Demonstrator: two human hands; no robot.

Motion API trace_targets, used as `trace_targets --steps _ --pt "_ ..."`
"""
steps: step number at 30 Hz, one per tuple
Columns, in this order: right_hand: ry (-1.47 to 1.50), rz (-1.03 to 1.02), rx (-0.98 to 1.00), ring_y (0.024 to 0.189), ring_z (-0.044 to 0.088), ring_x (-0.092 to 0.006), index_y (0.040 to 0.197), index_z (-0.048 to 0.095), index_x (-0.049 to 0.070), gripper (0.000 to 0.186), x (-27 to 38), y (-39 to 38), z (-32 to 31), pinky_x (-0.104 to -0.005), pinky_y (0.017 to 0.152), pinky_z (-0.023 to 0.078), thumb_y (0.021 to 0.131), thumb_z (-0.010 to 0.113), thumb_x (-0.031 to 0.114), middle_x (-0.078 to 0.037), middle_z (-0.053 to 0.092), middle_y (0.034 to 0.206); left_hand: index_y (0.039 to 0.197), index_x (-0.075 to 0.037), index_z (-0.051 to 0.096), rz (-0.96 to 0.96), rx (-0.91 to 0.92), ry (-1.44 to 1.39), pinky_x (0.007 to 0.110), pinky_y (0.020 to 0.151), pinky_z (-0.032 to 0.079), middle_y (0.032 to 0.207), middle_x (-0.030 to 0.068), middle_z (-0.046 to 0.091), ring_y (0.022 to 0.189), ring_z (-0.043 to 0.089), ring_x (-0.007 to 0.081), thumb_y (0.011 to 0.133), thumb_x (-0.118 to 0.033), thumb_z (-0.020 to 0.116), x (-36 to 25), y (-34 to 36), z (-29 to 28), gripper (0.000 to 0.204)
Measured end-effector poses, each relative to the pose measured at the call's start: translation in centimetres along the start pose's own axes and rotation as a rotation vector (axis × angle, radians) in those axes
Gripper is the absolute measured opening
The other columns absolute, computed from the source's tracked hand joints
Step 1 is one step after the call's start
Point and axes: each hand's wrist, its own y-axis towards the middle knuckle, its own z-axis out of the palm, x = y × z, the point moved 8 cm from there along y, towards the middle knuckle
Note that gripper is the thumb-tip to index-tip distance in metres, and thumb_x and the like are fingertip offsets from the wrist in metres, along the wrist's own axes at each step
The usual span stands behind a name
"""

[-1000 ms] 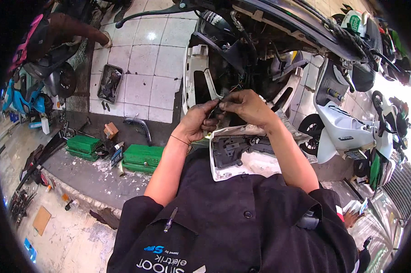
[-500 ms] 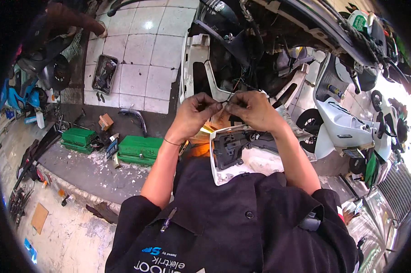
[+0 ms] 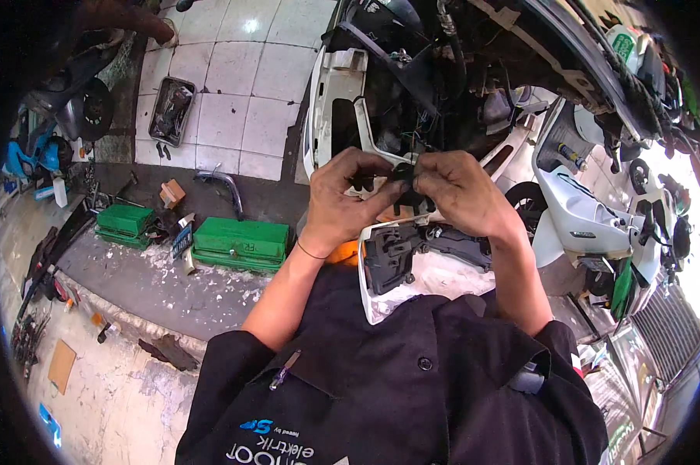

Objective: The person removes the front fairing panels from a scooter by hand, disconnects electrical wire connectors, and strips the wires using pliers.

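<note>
My left hand is closed around a small black part, its thumb and fingers pinching it from the left. From the right, my right hand meets it, thumb and fingertips pinched together at the same part. What exactly the right fingertips grip is too small to make out. Thin wires rise just beyond my fingertips, inside the opened body of a scooter. White body panels of that scooter surround the wires. Nearer to me, below my hands, lies a white panel with black fittings.
Two green metal toolboxes stand on the grey ledge to the left, near a bent dark tube. A black tray with small parts lies on the tiles. A white scooter is parked at the right. A person's leg shows at the upper left.
Both hands have come closer to me and turned, and the black part now shows between them. Before, the fingertips were pinched together on something tiny. The view has shifted slightly.
</note>
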Motion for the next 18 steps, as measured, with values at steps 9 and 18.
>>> trace_targets --steps 9,18 --pt "-0.119 -0.137 0.075 0.080 0.062 -0.0500 0.085 0.064 -0.005 0.028 2.1 -0.3 -0.1 -0.0539 0.071 0.048 0.091 0.060 0.022 -0.029 0.063 0.081 0.110 -0.002 0.078 0.020 0.240 0.133 0.033 0.062 0.051 0.082 0.0087 0.067 0.068 0.064 0.0184 0.090 -0.016 0.078 0.2 0.6 1.1 0.024" --pt "-0.020 -0.117 0.050 0.076 0.060 -0.0496 0.086 0.063 -0.005 0.025 1.5 -1.4 0.9 -0.0521 0.070 0.048 0.090 0.060 0.019 -0.027 0.064 0.080 0.122 0.006 0.070 -0.486 0.532 -0.389 0.030 0.090 0.054 0.112 0.0094 0.075 0.099 0.070 0.0164 0.103 -0.012 0.064 3.4 -0.4 2.6 0.027"
